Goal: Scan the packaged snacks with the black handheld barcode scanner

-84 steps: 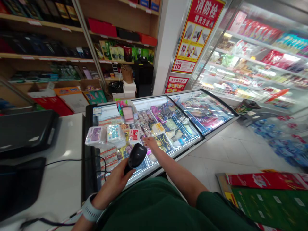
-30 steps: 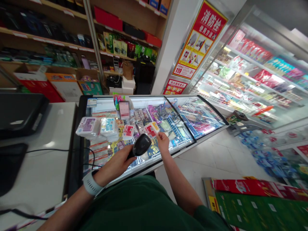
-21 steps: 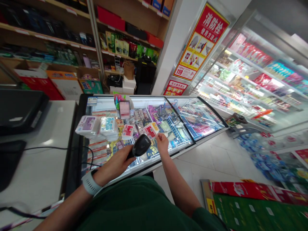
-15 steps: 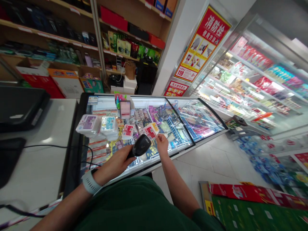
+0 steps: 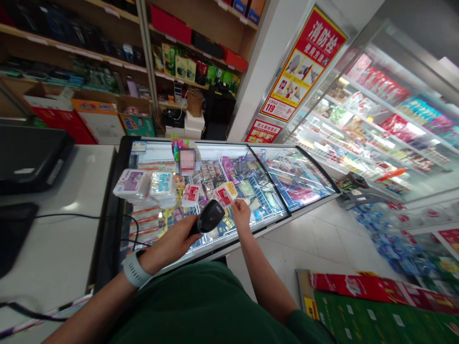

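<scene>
My left hand (image 5: 180,237) is wrapped round the handle of a black barcode scanner (image 5: 211,216), its head over the glass freezer lid (image 5: 215,154). With thumb and fingers, my right hand (image 5: 241,214) pinches the near corner of a flat clear pack with a red label (image 5: 224,196), just beyond the scanner head. A yellow-labelled pack (image 5: 231,189) lies partly behind it. To the left on the glass is another red-labelled pack (image 5: 191,195). Farther left stand a stack of blue-labelled packs (image 5: 162,187) and a stack of purple-labelled packs (image 5: 132,185).
A white counter (image 5: 79,186) with a black device (image 5: 32,160) adjoins the freezer on the left. A black cable (image 5: 77,216) crosses it. Colourful toys (image 5: 178,144) stand at the freezer's back edge. Green and red boxes (image 5: 376,310) are at lower right.
The view has shifted very slightly. Both hands, the scanner and the pinched pack stay almost where they were.
</scene>
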Available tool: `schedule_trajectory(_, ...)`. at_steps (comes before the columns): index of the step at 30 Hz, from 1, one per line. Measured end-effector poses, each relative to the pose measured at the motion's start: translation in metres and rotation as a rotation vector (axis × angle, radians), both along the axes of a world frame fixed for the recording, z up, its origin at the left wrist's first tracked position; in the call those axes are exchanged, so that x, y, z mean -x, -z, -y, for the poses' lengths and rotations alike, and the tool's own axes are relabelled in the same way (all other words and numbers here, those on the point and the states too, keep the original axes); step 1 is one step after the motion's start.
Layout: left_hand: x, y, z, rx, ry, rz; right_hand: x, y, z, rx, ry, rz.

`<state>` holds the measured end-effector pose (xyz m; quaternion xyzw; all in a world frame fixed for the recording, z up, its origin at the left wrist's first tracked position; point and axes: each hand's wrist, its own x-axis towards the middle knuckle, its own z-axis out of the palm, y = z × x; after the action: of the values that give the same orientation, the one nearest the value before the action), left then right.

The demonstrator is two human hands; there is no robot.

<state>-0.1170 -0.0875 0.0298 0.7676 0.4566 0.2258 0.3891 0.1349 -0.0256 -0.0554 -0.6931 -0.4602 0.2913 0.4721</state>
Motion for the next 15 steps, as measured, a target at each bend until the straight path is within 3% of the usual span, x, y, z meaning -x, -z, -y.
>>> schedule_trajectory(15, -0.0012, -0.0028, -0.0021, 0.041, 0.013, -0.041, 0.0007, 0.0000, 0.0007, -0.022, 0.003, -0.012)
